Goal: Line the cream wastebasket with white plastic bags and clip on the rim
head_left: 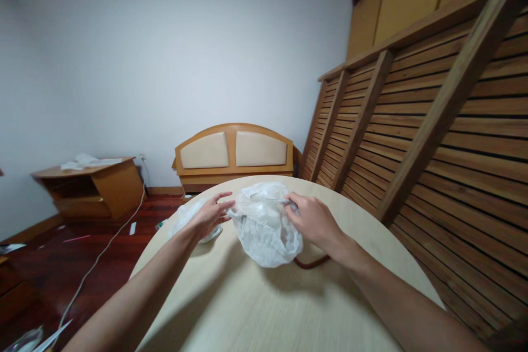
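Note:
A crumpled white translucent plastic bag (266, 231) is on or just above the round pale table (264, 308), in front of me. Its right side is pinched by my right hand (313, 220), the fingers closed on the plastic. My left hand (212, 213) is at the bag's left edge with its fingers apart; whether the fingertips touch the plastic I cannot tell. Behind the left hand lies more clear plastic (183, 217), partly hidden by it. A reddish-brown curved strip (312, 264) shows on the table below my right hand, partly covered. What the bag contains is not visible.
Slatted wooden panels (412, 137) lean along the right side. Beyond the table stands a padded headboard (235, 151). At left, a low wooden cabinet (119, 187) carries papers (88, 161), and a white cable (105, 253) runs across the dark red floor.

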`<state>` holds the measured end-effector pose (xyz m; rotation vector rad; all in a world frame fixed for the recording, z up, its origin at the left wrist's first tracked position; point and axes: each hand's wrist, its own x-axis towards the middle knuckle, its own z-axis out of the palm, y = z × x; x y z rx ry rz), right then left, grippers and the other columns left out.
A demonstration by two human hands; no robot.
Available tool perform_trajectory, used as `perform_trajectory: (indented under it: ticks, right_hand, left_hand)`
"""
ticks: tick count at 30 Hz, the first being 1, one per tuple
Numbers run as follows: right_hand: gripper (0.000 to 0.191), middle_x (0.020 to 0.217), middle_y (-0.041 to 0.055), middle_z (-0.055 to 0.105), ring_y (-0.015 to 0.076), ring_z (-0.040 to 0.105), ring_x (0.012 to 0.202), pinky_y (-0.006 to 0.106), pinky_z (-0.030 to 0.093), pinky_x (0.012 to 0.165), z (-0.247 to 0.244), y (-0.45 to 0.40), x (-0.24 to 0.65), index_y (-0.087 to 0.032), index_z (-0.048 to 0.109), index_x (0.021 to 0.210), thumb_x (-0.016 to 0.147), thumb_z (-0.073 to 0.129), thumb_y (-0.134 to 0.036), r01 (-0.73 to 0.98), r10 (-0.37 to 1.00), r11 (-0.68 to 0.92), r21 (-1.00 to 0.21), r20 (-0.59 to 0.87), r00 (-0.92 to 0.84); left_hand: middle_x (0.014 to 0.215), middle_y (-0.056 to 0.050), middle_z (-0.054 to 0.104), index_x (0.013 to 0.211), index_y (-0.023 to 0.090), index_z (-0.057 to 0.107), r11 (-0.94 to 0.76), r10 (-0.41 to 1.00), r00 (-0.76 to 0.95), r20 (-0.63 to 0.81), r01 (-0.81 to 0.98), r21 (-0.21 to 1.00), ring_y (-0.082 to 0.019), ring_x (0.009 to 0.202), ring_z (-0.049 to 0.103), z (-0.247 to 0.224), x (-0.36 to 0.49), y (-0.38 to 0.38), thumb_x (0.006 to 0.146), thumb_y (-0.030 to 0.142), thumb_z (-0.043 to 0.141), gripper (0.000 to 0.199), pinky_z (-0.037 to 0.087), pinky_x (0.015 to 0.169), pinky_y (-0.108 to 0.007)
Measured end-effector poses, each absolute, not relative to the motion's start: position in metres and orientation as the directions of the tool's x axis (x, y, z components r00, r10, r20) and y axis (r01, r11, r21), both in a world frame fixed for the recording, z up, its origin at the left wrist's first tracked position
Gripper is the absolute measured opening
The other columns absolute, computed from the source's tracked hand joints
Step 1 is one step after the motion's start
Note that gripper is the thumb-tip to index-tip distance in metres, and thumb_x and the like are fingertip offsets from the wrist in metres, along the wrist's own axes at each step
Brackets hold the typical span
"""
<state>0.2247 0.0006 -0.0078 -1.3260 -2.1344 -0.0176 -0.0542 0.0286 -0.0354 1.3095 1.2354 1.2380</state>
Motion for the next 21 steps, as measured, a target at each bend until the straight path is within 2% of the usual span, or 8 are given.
perform_trajectory:
  ticks: [3, 5, 7, 9, 11, 13, 16, 21]
  right_hand:
    - [0.027, 0.086, 0.0045, 0.075, 0.0214, 0.069, 0.078, 0.030, 0.047, 0.070, -0.002, 0.028, 0.235, -0.023, 0.060, 0.116, 0.093, 0.047, -0.028, 0.661, 0.826, 0.489, -0.569, 0.545, -0.142]
    - [0.030, 0.081, 0.0037, 0.073, 0.0206, 0.068, 0.072, 0.029, 0.047, 0.066, -0.003, 0.051, 0.244, -0.020, 0.053, 0.121, 0.094, 0.044, -0.029, 0.574, 0.832, 0.484, -0.661, 0.550, -0.067]
    - [0.031, 0.083, 0.0050, 0.072, 0.0202, 0.067, 0.070, 0.029, 0.046, 0.063, -0.008, 0.072, 0.254, -0.019, 0.049, 0.123, 0.093, 0.042, -0.026, 0.600, 0.843, 0.428, -0.676, 0.538, 0.005]
    - [0.033, 0.088, 0.0069, 0.072, 0.0193, 0.067, 0.073, 0.028, 0.046, 0.065, -0.018, 0.089, 0.265, -0.017, 0.047, 0.125, 0.093, 0.041, -0.022, 0.688, 0.900, 0.302, -0.660, 0.436, 0.023]
    - [0.032, 0.084, 0.0074, 0.072, 0.0183, 0.068, 0.070, 0.027, 0.046, 0.063, -0.031, 0.099, 0.274, -0.015, 0.049, 0.122, 0.092, 0.043, -0.021, 0.749, 0.962, 0.196, -0.633, 0.272, -0.022]
    - [0.023, 0.071, 0.0061, 0.071, 0.0179, 0.065, 0.058, 0.026, 0.044, 0.056, -0.045, 0.102, 0.280, -0.013, 0.057, 0.108, 0.088, 0.050, -0.021, 0.770, 0.986, 0.155, -0.619, 0.143, -0.084]
    - [0.012, 0.068, 0.0044, 0.071, 0.0162, 0.064, 0.057, 0.023, 0.043, 0.054, -0.059, 0.100, 0.282, -0.013, 0.064, 0.092, 0.082, 0.058, -0.017, 0.765, 0.977, 0.186, -0.617, 0.036, -0.209]
    - [0.029, 0.079, 0.0027, 0.073, 0.0159, 0.066, 0.069, 0.022, 0.044, 0.058, -0.063, 0.092, 0.275, -0.015, 0.065, 0.103, 0.076, 0.058, -0.007, 0.737, 0.942, 0.276, -0.617, 0.022, -0.334]
  left_hand:
    - [0.086, -0.006, 0.070, 0.112, 0.015, 0.066, -0.119, 0.981, -0.150, 0.120, 0.012, 0.993, -0.012, 0.061, 0.060, -0.030, -0.062, 0.050, 0.063, 0.034, 0.078, 0.054, 0.045, 0.057, -0.023]
    - [0.096, -0.008, 0.071, 0.112, 0.013, 0.067, -0.142, 0.963, -0.225, 0.145, 0.030, 0.989, -0.011, 0.065, 0.060, -0.029, -0.068, 0.065, 0.066, 0.029, 0.072, 0.049, 0.045, 0.059, -0.021]
    - [0.098, -0.007, 0.071, 0.120, 0.013, 0.063, -0.125, 0.948, -0.284, 0.141, 0.074, 0.989, -0.010, 0.065, 0.059, -0.031, -0.076, 0.078, 0.068, 0.024, 0.066, 0.053, 0.044, 0.059, -0.020]
    - [0.086, -0.005, 0.070, 0.121, 0.011, 0.062, -0.067, 0.943, -0.314, 0.109, 0.143, 0.987, -0.009, 0.057, 0.055, -0.037, -0.085, 0.084, 0.067, 0.021, 0.062, 0.054, 0.040, 0.054, -0.019]
    - [0.070, -0.002, 0.067, 0.110, 0.010, 0.068, 0.005, 0.958, -0.282, 0.061, 0.227, 0.974, -0.008, 0.050, 0.048, -0.044, -0.091, 0.084, 0.064, 0.019, 0.062, 0.048, 0.034, 0.048, -0.019]
    - [0.058, 0.001, 0.062, 0.092, 0.010, 0.073, 0.060, 0.982, -0.191, 0.002, 0.315, 0.947, -0.009, 0.046, 0.044, -0.049, -0.093, 0.080, 0.058, 0.018, 0.064, 0.035, 0.028, 0.044, -0.019]
    - [0.054, 0.000, 0.061, 0.075, 0.013, 0.075, 0.094, 0.995, -0.031, -0.090, 0.429, 0.898, -0.010, 0.047, 0.046, -0.051, -0.089, 0.070, 0.053, 0.018, 0.066, 0.025, 0.027, 0.043, -0.019]
    - [0.065, -0.002, 0.067, 0.077, 0.017, 0.075, 0.085, 0.976, 0.127, -0.175, 0.522, 0.849, -0.016, 0.061, 0.058, -0.046, -0.074, 0.062, 0.055, 0.026, 0.067, 0.025, 0.038, 0.051, -0.020]
